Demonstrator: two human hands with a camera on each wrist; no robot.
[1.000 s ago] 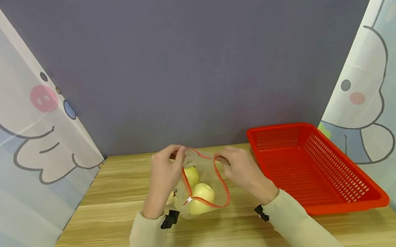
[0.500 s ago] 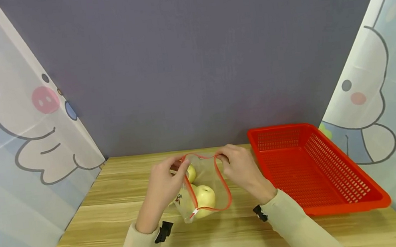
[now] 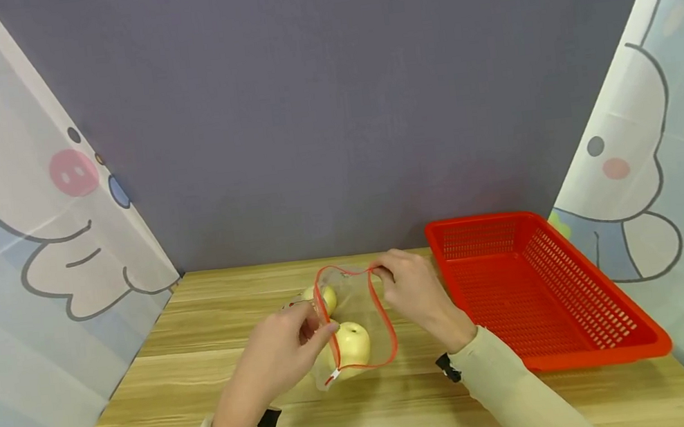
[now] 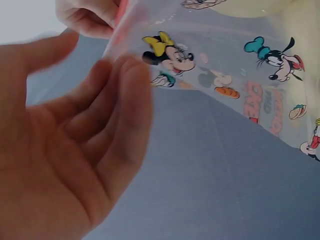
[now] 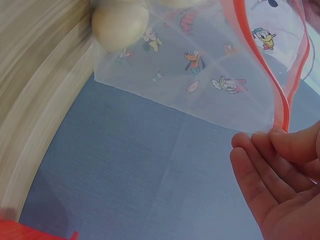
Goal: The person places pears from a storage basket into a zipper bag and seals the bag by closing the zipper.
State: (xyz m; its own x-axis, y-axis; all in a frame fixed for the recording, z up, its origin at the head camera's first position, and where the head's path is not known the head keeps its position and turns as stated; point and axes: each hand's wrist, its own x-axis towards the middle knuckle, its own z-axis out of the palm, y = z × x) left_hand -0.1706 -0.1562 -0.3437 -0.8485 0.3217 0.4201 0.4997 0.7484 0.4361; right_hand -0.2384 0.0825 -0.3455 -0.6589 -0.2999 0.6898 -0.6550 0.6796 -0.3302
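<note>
A clear zip bag (image 3: 362, 316) with a red zip edge, white slider (image 3: 335, 375) and cartoon prints gapes at its mouth in the head view. Pale yellow apples lie inside, one near the front (image 3: 353, 343) and one farther back (image 3: 328, 298). My right hand (image 3: 416, 296) pinches the far right corner of the zip edge between thumb and fingers, plain in the right wrist view. On the bag's left side, my left hand (image 3: 278, 356) is beside the zip edge. Its thumb and bent fingers stand apart in the left wrist view, fingertips close to the plastic; contact is unclear.
A red plastic basket (image 3: 524, 367) with slotted walls stands at the right of the wooden table (image 3: 173, 391). A grey panel (image 3: 331, 110) rises behind the table. Cartoon-printed curtains flank both sides.
My left hand has let go of the bag's far left edge and moved down and toward me along its left side. The right hand keeps its pinch, nearly still.
</note>
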